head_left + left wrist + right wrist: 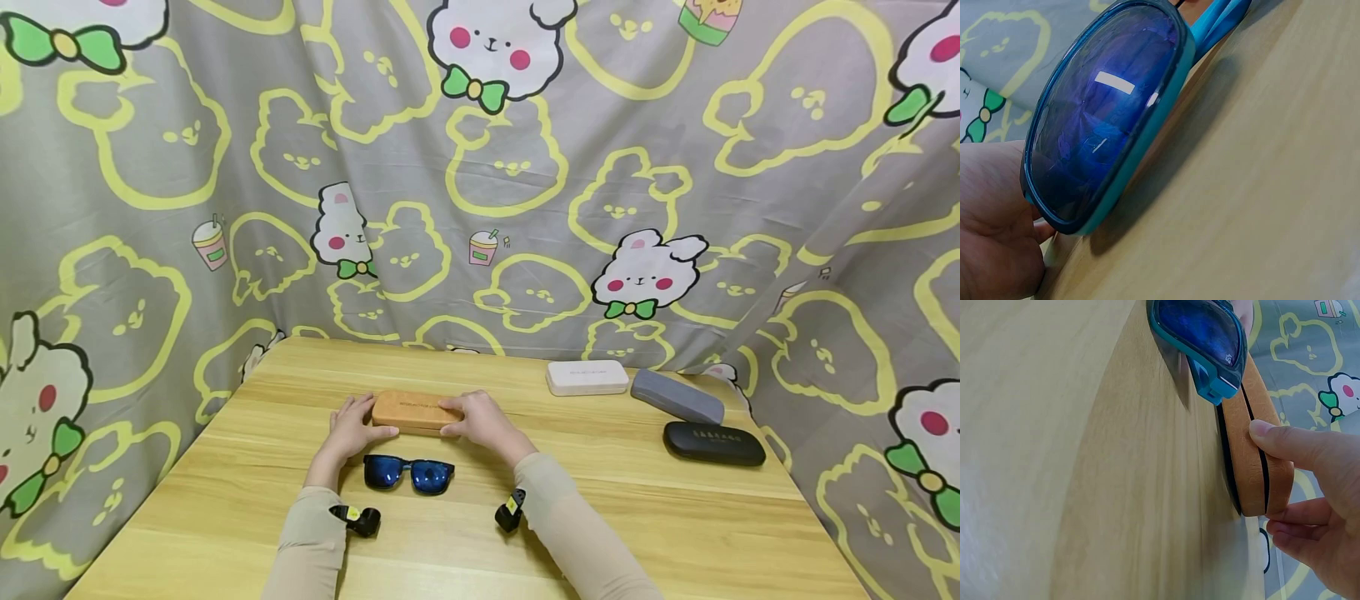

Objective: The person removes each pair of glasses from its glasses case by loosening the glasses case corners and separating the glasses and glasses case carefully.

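An orange-brown glasses case [408,410] lies closed on the table, its dark seam facing the person. At its left end is my left hand [347,429], thumb along the front and fingers round the end. The right hand [486,419] holds the other end; the right wrist view shows the thumb on the seam of the case [1244,472] and fingers bent behind it. Just in front of the case, sunglasses [384,472] with blue mirrored lenses stand unfolded on the table. They hide much of the left hand [994,219] in the left wrist view.
At the back right of the wooden table [600,517] lie a white case [587,378], a grey case [677,397] and a black case [712,443]. A patterned curtain [420,167] hangs around the table's back and sides.
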### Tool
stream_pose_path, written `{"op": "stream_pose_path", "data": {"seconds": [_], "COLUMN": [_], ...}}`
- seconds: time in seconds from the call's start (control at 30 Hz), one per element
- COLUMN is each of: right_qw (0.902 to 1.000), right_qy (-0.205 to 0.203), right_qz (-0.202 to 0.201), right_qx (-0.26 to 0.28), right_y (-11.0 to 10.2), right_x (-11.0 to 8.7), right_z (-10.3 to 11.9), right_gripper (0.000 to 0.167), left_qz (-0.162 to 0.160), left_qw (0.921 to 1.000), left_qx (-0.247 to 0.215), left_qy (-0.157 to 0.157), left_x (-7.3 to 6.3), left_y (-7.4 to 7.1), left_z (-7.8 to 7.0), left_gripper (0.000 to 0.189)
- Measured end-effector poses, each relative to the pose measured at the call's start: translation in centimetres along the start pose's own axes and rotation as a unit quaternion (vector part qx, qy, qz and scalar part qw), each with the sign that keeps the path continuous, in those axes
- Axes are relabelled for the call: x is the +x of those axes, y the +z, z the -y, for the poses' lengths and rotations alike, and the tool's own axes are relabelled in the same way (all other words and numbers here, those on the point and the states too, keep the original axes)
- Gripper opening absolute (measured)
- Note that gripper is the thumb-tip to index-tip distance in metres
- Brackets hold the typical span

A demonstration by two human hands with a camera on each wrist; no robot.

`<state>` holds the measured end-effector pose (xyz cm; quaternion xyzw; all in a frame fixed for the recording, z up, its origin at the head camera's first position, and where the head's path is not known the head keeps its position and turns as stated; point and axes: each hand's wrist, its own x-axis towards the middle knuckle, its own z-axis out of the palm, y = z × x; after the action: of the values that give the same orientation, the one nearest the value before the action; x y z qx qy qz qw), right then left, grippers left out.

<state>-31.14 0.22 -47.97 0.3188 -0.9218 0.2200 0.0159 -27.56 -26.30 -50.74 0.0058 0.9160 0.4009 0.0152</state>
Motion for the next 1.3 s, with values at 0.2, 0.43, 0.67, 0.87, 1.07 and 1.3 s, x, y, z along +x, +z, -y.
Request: {"op": "stream_pose_path", "data": {"seconds": [0.2,0.43,0.67,0.87,1.07,1.3], "right_qw": [0.9999,0.9997,0.9997,0.9998,0.9999,0.9999], "right_qy": [-0.001,-0.003,-0.003,0.002,0.006,0.002], "right_qz": [-0.004,-0.006,-0.015,-0.013,-0.009,-0.010], "right_qx": [-0.011,-0.022,-0.021,-0.011,-0.002,0.001], "right_y": [0.09,0.24,0.54,0.39,0.51,0.50], "right_x": [-0.05,-0.15,-0.34,-0.55,-0.57,-0.66], "right_z": [0.18,0.40,0.39,0.44,0.21,0.26], "right_gripper": [0.052,0.052,0.050,0.050,0.050,0.050], "left_qz": [-0.001,-0.003,-0.003,-0.002,0.000,0.001], "left_qw": [1.0000,1.0000,0.9998,0.9998,0.9997,0.9998], "left_qx": [0.004,0.009,0.017,0.019,0.022,0.020], "left_qy": [0.001,0.001,0.001,-0.002,-0.006,-0.010], "left_x": [0.03,0.01,0.09,0.31,0.44,0.43], "left_y": [0.06,0.14,0.06,0.18,0.24,0.15], "left_z": [-0.01,0.09,0.08,0.11,0.05,0.02], "left_gripper": [0.093,0.093,0.093,0.095,0.095,0.095]}}
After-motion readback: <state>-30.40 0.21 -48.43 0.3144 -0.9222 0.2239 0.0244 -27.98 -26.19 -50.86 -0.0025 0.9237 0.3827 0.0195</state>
